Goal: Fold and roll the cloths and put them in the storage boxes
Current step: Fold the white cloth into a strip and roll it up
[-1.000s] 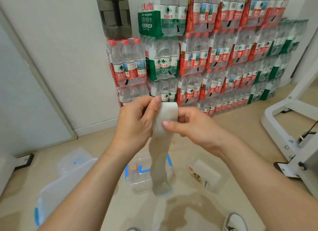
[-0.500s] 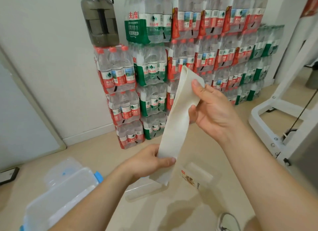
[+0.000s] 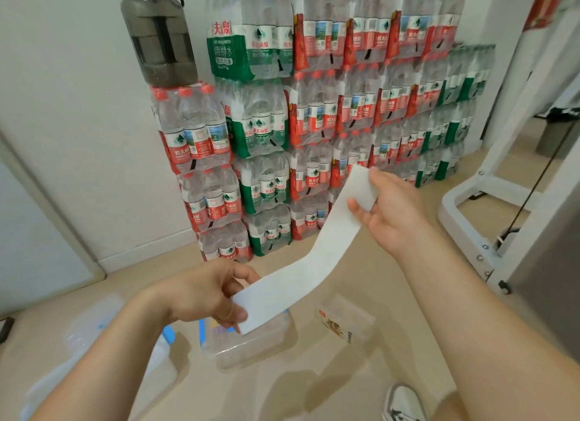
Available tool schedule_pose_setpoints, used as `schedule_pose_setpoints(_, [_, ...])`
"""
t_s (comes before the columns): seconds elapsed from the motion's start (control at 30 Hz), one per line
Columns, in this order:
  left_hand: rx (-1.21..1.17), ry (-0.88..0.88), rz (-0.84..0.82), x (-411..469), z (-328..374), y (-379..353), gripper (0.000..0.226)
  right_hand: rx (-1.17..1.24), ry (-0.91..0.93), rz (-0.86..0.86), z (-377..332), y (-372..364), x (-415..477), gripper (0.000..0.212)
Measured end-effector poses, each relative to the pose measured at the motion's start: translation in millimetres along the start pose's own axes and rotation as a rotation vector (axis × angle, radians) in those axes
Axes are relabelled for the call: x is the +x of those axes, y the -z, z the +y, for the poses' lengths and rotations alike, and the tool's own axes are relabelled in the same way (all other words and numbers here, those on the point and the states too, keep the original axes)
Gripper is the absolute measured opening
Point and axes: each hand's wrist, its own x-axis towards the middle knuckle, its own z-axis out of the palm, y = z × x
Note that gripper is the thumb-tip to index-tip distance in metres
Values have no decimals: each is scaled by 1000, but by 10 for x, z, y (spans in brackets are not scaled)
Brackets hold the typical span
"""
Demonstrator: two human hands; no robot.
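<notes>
A person's two bare hands hold a long white cloth (image 3: 317,263) stretched in the air above a beige floor (image 3: 361,295), folded into a narrow flat strip that runs on a slant from lower left to upper right.

The left hand (image 3: 207,295) grips the near, lower end. Its fingers are curled, with one finger above the strip's edge and another below it, and the cloth's corner juts out past them. The right hand (image 3: 389,213) holds the far, upper end, raised higher and further from the body. Its fingers are bent, with the thumb behind the cloth and the fingertips (image 3: 356,207) pressed on its front face. Between the two hands the strip hangs free with a slight sag, touching nothing else.

Below the lower end of the cloth, a clear storage box (image 3: 266,348) with blue clips sits open on the floor. A second clear box (image 3: 345,323) bearing a printed label lies just to its right, and a lidded box (image 3: 94,342) with a blue clip stands at lower left, partly hidden by the left forearm.

Behind the hands, shrink-wrapped packs of bottled water (image 3: 314,122) are stacked against a white wall, with a dark water jug (image 3: 158,34) standing on the leftmost pile. A white metal frame (image 3: 489,182) stands at right, and a shoe (image 3: 403,402) shows at the bottom edge.
</notes>
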Motion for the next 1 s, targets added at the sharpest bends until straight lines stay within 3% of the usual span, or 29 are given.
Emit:
schedule_pose_setpoints(0.07, [198, 96, -37, -32, 13, 13, 46, -90, 29, -91, 55, -82, -59, 11])
schedule_pose_setpoints(0.17, [501, 266, -117, -67, 48, -47, 43, -153, 26, -240, 118, -202, -181, 10])
schedule_pose_setpoints(0.23, [606, 180, 73, -21, 61, -76, 40, -191, 15, -361, 167, -287, -273, 10])
schedule_pose_setpoints(0.27, [543, 47, 258, 5, 90, -79, 35, -227, 18, -412, 202, -327, -314, 10])
schedule_pose_setpoints(0.33, [144, -275, 596, 14, 221, -83, 34, -329, 39, -472, 273, -392, -377, 13])
schedule_pose_setpoints(0.37, [-92, -390, 660, -5, 298, -85, 43, -367, 38, -487, 306, -415, -394, 19])
schedule_pose_setpoints(0.43, [-358, -507, 636, -59, 408, -93, 49, -393, 4, -526, 357, -444, -397, 31])
schedule_pose_setpoints(0.53, [-341, -546, 584, -76, 443, -121, 30, -404, -61, -592, 378, -460, -392, 37])
schedule_pose_setpoints(0.7, [-197, -548, 714, -24, 422, -115, 12, -380, -195, -671, 386, -479, -450, 30])
schedule_pose_setpoints(0.87, [-28, -497, 860, -66, 416, -105, 9, -729, 14, -763, 272, -434, -465, 24])
schedule_pose_setpoints(1.0, [-153, -426, 866, -103, 418, -81, 7, -637, 13, -776, 296, -418, -498, 19])
